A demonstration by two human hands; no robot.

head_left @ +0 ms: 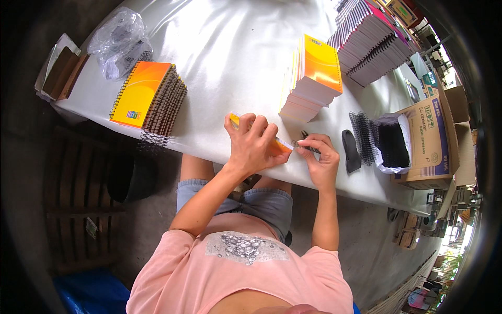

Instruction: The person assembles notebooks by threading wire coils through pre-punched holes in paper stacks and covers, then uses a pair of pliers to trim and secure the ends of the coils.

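At the near edge of the white-covered table (225,57), a seated person is working on a yellow-orange notebook (281,146) that lies flat on the cloth just in front of the body. The left hand (252,144) is pressing down over the cover, fingers curled around its far edge and hiding most of it. The right hand (320,157) is pinching a thin dark wire spiral (306,144) between thumb and fingertips, at the notebook's right end. Whether the wire is already threaded through any holes is too small to tell.

Likely faults, as judged from this position:
- The notebook is sitting close to the table edge; if the left hand is easing its pressure, the pages could shift, putting the punched holes out of line.
- The spiral is being held at one small point, so it could twist or slip out of the pinch.
- Loose black coils (362,137) and a dark hand tool (350,150) are lying just beside the right wrist; a wide elbow movement could be knocking them off.
- The stack of unbound pads (312,78) beyond looks tall and slightly leaning.
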